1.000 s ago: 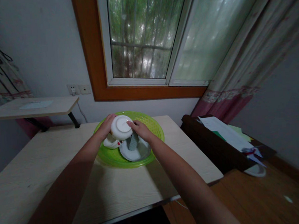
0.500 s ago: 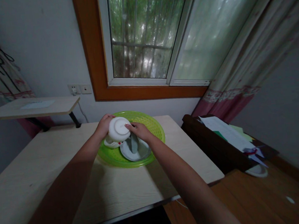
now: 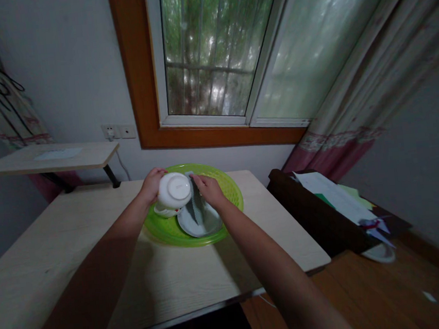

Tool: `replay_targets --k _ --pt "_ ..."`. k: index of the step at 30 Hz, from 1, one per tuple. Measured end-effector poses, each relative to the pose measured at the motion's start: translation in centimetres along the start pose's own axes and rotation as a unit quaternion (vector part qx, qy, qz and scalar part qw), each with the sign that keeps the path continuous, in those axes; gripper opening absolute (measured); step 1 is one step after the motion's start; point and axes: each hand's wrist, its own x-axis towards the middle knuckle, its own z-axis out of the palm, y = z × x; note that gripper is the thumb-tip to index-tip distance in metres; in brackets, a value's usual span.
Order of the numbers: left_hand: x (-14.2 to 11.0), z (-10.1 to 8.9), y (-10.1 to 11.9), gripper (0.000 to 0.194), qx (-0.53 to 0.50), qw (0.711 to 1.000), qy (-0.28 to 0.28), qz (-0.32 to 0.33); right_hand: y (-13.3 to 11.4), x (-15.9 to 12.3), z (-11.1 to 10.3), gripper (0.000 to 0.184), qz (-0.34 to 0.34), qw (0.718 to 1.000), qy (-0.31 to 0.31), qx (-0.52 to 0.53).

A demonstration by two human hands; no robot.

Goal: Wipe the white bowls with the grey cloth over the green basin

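My left hand grips a white bowl, tipped so its round foot faces me. Pinched in my right hand is a grey-green cloth, which hangs down beside the bowl's right side. Below them a large green basin stands on the table. Inside it a white plate lies under the cloth's lower end. Another white dish with a red mark sits in the basin, partly hidden under the held bowl.
The pale wooden table carries a raised shelf with a paper on it at the left. Right of the table, papers lie on a dark brown piece of furniture. A window is behind.
The bowl has shifted slightly left and turned. My right thumb has come off the bowl's base, and the cloth now shows higher, between my right hand and the bowl.
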Motion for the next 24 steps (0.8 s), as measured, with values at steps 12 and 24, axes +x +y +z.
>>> replay_targets --k 12,24 --pt "-0.3 0.0 0.3 0.025 -0.02 0.999 0.001 -0.028 -3.2 -1.4 -0.8 0.039 -0.238 0.964 -0.088 -0.079" --pt "0.1 0.0 -0.2 0.027 -0.016 0.999 0.026 -0.036 -3.1 -1.1 -0.2 0.042 -0.181 0.96 -0.071 -0.204"
